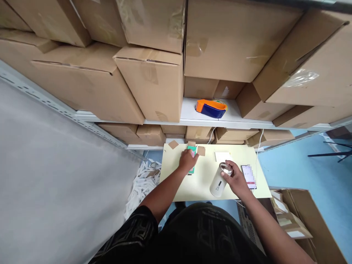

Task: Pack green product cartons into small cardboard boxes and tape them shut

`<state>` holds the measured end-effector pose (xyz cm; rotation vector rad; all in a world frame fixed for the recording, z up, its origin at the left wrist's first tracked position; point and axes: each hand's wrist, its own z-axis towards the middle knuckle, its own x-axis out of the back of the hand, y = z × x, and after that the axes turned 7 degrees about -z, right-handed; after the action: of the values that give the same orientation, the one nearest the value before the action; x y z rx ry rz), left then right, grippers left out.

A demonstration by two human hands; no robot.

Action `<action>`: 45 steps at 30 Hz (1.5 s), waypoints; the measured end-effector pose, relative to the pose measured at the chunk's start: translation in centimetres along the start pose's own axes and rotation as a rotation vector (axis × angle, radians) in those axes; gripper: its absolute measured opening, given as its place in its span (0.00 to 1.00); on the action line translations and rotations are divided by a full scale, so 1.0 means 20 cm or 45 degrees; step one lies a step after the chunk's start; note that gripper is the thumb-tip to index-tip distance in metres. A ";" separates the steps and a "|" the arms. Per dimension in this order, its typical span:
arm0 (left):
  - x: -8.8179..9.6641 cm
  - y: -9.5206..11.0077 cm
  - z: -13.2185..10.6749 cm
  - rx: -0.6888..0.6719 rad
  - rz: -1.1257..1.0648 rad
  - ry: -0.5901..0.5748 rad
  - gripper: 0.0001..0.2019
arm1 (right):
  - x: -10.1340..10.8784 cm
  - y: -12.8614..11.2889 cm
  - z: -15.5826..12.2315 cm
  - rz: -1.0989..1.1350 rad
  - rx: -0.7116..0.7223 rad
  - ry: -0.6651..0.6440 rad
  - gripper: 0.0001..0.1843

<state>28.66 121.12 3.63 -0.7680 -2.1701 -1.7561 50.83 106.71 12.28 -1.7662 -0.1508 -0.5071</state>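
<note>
My left hand (187, 160) lies on a small green and white packet (192, 151) at the back of the pale yellow table (192, 187), fingers curled over it. Small brown cardboard pieces (173, 144) lie beside it. My right hand (233, 176) grips the top loop of a white cylindrical bottle (217, 185) that stands on the table. A smartphone (248, 176) with a lit screen lies just right of that hand. A white pad (222, 156) rests behind the bottle.
Metal shelves (189, 119) packed with cardboard boxes (154, 79) rise behind the table. An orange and blue tape dispenser (211, 108) sits on the shelf. White paper strips (141, 185) are heaped on the floor at left. An open carton (299, 216) stands at right.
</note>
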 end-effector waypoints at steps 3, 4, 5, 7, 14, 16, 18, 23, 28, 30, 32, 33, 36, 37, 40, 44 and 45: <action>0.03 -0.10 0.25 0.310 0.295 -0.090 0.37 | 0.05 0.08 -0.06 -0.108 -0.012 0.092 0.37; 0.03 -0.13 0.32 0.431 0.309 -0.173 0.38 | 0.07 0.09 -0.08 -0.114 -0.023 0.104 0.37; 0.02 -0.16 0.37 0.490 0.307 -0.226 0.37 | 0.09 0.11 -0.10 -0.107 -0.038 0.111 0.36; 0.00 -0.21 0.43 0.542 0.268 -0.311 0.33 | 0.11 0.13 -0.12 -0.072 -0.071 0.133 0.35; -0.05 -0.28 0.34 0.460 0.197 -0.253 0.28 | 0.16 0.18 -0.08 -0.022 -0.110 0.159 0.36; -0.06 -0.28 0.29 0.413 0.264 -0.192 0.32 | 0.16 0.19 -0.05 -0.038 -0.101 0.146 0.36; -0.08 -0.26 0.26 0.346 0.370 -0.142 0.36 | 0.15 0.19 -0.01 -0.059 -0.080 0.129 0.36; -0.16 -0.15 0.24 0.374 0.447 -0.169 0.43 | 0.12 0.17 0.05 -0.107 -0.020 0.070 0.36; -0.15 -0.10 0.26 0.546 0.286 -0.244 0.40 | 0.12 0.15 0.06 -0.048 0.001 0.058 0.36; -0.12 -0.12 0.23 0.527 0.211 -0.214 0.38 | 0.13 0.15 0.07 -0.007 -0.009 0.070 0.35; -0.09 -0.13 0.17 0.451 0.069 -0.168 0.35 | 0.14 0.15 0.08 0.026 -0.018 0.096 0.35; -0.09 -0.14 0.13 0.403 -0.018 -0.148 0.34 | 0.14 0.15 0.09 0.039 -0.024 0.117 0.35; -0.08 -0.14 0.00 0.236 -0.232 -0.009 0.36 | 0.15 0.11 0.14 0.084 -0.044 0.198 0.34; -0.08 -0.13 -0.04 0.171 -0.270 0.077 0.38 | 0.15 0.09 0.16 0.109 -0.040 0.226 0.34; -0.09 -0.12 -0.15 -0.059 -0.348 0.295 0.46 | 0.13 -0.02 0.21 0.223 0.009 0.281 0.32; -0.12 -0.17 -0.25 -0.208 -0.405 0.286 0.48 | 0.06 -0.22 0.28 0.395 0.096 0.282 0.32; -0.13 -0.19 -0.27 -0.180 -0.405 0.274 0.46 | 0.02 -0.26 0.30 0.420 0.114 0.283 0.32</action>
<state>28.09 114.79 0.55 -0.2519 -2.1299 -2.0533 50.88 113.62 16.14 -1.5941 0.2663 -0.4437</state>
